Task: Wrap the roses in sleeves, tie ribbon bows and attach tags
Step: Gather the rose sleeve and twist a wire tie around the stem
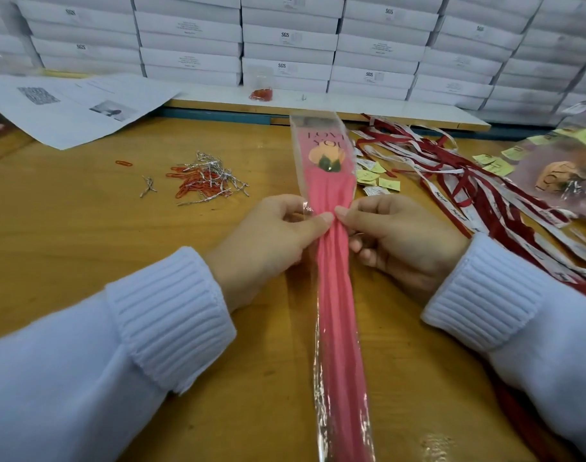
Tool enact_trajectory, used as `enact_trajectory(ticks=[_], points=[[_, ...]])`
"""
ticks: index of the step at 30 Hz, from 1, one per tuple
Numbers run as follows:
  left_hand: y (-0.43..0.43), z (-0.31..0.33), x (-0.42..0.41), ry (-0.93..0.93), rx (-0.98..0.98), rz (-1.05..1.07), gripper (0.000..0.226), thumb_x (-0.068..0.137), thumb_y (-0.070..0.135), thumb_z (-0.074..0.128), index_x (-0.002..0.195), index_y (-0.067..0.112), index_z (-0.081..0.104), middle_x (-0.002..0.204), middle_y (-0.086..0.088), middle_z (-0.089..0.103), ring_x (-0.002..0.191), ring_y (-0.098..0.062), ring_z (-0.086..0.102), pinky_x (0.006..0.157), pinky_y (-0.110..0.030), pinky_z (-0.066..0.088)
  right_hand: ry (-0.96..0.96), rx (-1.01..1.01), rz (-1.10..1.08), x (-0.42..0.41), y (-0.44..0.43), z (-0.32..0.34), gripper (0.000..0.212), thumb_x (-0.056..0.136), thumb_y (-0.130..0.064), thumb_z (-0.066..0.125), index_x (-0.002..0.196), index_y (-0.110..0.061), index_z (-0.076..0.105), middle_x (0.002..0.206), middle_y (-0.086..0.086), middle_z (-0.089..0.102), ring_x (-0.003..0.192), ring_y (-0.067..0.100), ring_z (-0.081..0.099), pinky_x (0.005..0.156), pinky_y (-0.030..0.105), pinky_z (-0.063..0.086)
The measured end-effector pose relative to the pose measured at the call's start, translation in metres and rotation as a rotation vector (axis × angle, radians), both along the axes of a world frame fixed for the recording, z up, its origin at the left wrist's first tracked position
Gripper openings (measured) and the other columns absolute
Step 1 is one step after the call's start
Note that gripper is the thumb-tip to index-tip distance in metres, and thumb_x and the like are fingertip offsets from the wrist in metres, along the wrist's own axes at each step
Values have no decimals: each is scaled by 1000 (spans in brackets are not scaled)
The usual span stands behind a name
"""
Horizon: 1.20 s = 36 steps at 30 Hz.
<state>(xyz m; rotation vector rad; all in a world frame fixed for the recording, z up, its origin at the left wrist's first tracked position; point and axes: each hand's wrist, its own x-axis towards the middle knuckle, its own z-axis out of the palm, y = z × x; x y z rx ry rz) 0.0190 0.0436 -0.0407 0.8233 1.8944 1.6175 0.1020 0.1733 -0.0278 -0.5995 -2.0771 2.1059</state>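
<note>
Pinching the sleeved rose with both of your hands, mid-table.

At your far left, printed sheets (81,105) overlap the back of the wooden table (68,235); nearer, silver twist ties (214,171) lie tangled over small red loops (188,188). Your left hand (268,241) curls thumb and fingers onto the left edge of the clear sleeve (331,295), on your side of the peach rose (326,156), whose head points away from you. The pink wrap runs between your two thumbs, which nearly meet on top of it, and its tail stretches toward you. Your right hand (398,238) grips the right edge likewise. Beyond it lie yellow tags (373,176), then red and white ribbons (451,181), then another wrapped rose (558,175).
</note>
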Motion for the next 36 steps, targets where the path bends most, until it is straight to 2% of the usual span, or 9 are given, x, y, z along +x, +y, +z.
enact_trajectory(ticks=[2,4,6,10,17,20,25,32,36], points=[[-1,1,-5,106,-108,-20,27,95,28,52,95,4,65,63,-1,47,54,-12,41,52,-24,38,-39,11,4,0,0,0,18,92,-11,56,75,-4,62,49,0,56,41,3,50,38,11,40],[-5,4,-10,15,-142,-62,29,98,24,47,85,2,59,61,-1,42,52,-11,35,45,-19,32,-51,15,-7,0,0,0,18,92,-8,56,75,-3,61,49,1,55,40,4,50,38,11,41],[-10,8,-14,-106,-131,-115,23,98,17,47,82,2,56,58,0,42,48,-7,34,40,-14,29,-54,11,-26,0,-1,1,18,91,-6,57,74,-2,60,48,2,54,39,4,51,38,11,42],[-14,8,-20,-173,-143,-180,23,93,10,54,71,4,62,53,1,54,44,-3,45,40,-11,38,-77,15,-17,1,-4,2,16,89,-4,59,74,2,58,51,5,57,42,6,56,43,11,46],[-14,8,-15,-174,-149,-180,18,89,6,59,72,1,64,55,-1,61,46,-3,56,46,-10,45,-89,-3,11,1,-11,2,12,87,0,59,77,7,63,55,6,62,50,7,63,49,12,51],[-13,8,-13,-139,-169,-158,17,90,5,59,74,0,63,59,-4,61,48,-4,58,48,-11,48,-86,-14,20,1,-13,2,14,88,-1,59,77,4,66,58,8,65,51,8,64,50,13,51],[-12,6,-10,-120,-160,-125,19,91,2,55,74,3,61,59,-3,59,47,-4,57,49,-13,48,-65,-167,-16,0,-13,2,17,89,-4,56,82,5,68,66,12,69,55,11,67,51,16,53],[-11,1,-9,-84,-115,-134,21,92,1,54,72,5,58,56,0,58,47,-4,57,50,-12,48,-63,-171,-161,-2,-18,3,8,79,-1,66,72,2,66,61,6,68,56,10,67,48,12,51],[-11,1,-9,-73,-110,-138,21,92,1,54,72,4,60,53,1,59,48,-4,58,50,-12,49,-50,-124,-180,0,-19,3,7,80,0,66,75,6,66,62,7,67,56,10,67,48,11,50]])
